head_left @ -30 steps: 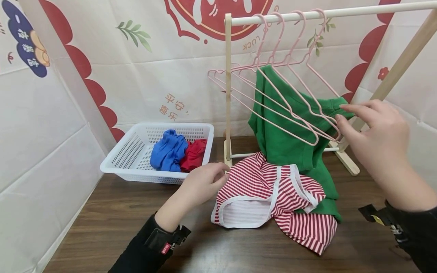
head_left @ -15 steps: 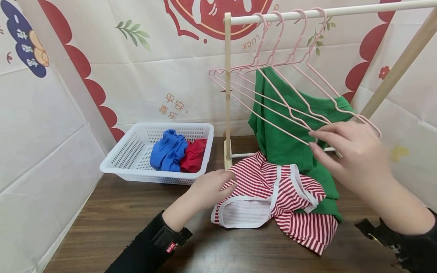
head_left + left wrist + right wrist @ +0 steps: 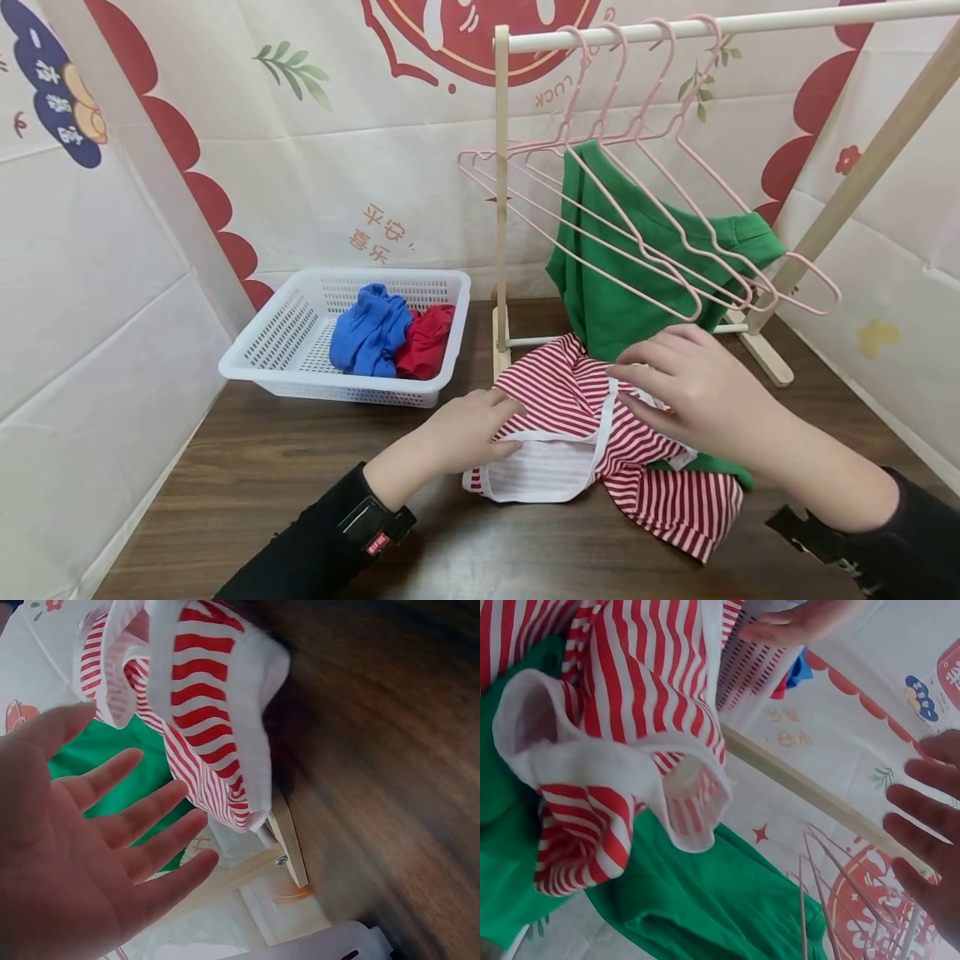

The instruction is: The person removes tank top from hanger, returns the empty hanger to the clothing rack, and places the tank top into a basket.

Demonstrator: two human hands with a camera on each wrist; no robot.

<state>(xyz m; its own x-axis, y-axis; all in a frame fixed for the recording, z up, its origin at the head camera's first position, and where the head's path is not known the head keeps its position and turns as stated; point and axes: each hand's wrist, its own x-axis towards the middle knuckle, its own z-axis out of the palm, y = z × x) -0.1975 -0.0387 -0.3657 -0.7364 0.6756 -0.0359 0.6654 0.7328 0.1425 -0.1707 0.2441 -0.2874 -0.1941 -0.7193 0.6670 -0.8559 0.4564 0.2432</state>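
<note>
A red-and-white striped garment with white trim (image 3: 551, 400) lies crumpled on the wooden table, partly over the lower end of a green garment (image 3: 630, 275). My left hand (image 3: 472, 433) is at its left edge, and in the left wrist view the fingers (image 3: 150, 814) are spread with nothing in them. Over its right part hovers my right hand (image 3: 693, 387), fingers loosely extended and holding nothing; the right wrist view shows them apart from the cloth. Several pink hangers (image 3: 637, 237) hang in front of the green garment, whose upper part is up among them.
A white rail (image 3: 787, 21) on wooden posts (image 3: 501, 200) carries the hangers. At the back left stands a white perforated basket (image 3: 262, 358) with a blue cloth (image 3: 369, 333) and a red cloth (image 3: 426, 342) inside. Printed white sheets (image 3: 420, 167) enclose the table (image 3: 300, 475).
My right hand has left the hanger ends and come down leftward over the striped garment. One hanger has swung out to the right. My left hand has shifted slightly down and right.
</note>
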